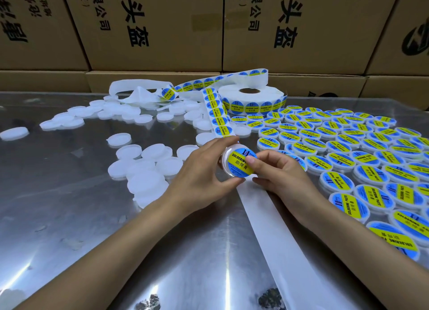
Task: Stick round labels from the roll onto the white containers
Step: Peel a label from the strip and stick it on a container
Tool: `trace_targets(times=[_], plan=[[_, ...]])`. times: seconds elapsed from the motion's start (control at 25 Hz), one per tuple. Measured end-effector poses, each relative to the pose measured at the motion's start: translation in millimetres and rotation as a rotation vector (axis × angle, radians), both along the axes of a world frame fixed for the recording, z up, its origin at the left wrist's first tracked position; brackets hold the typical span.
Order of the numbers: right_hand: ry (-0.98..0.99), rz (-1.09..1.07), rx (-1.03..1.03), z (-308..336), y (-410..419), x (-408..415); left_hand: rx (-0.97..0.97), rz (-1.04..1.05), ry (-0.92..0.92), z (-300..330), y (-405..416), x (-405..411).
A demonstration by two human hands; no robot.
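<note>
White and round, a small plastic container [226, 163] sits tilted between both hands above the shiny metal table [69, 205]. The left hand [204, 177] grips its rim with curled fingers; the right hand [278, 170] presses a blue-and-yellow round label [241, 162] onto its top with the thumb. Behind lies the white label roll [251, 98]; labelled containers [336, 147] crowd the right, bare white ones [144, 161] the left.

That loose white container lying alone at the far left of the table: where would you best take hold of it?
Probably by its rim. The unlabelled white container lies flat on the shiny table with nothing touching it, so fingers coming down from above could pinch opposite sides of its low round wall, leaving the flat top free for a label.
</note>
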State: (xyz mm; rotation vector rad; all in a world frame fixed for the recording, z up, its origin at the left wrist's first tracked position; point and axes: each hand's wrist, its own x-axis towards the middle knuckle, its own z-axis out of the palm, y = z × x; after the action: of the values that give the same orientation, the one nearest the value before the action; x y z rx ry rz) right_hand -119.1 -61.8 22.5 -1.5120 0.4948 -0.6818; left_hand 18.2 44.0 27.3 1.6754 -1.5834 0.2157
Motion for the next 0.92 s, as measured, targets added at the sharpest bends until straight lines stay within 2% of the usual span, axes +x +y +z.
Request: trace_targets(times=[0.52,0.92], plan=[[0.003,-0.02,-0.008,1.7,-0.4,-0.4,0.005,-0.005,0.058,3.7,1.5,-5.8],[-0.107,-0.11,-0.193,2.2,3.7,4.0,-0.039,0.015,0.336,4.3,1.7,-11.6]])
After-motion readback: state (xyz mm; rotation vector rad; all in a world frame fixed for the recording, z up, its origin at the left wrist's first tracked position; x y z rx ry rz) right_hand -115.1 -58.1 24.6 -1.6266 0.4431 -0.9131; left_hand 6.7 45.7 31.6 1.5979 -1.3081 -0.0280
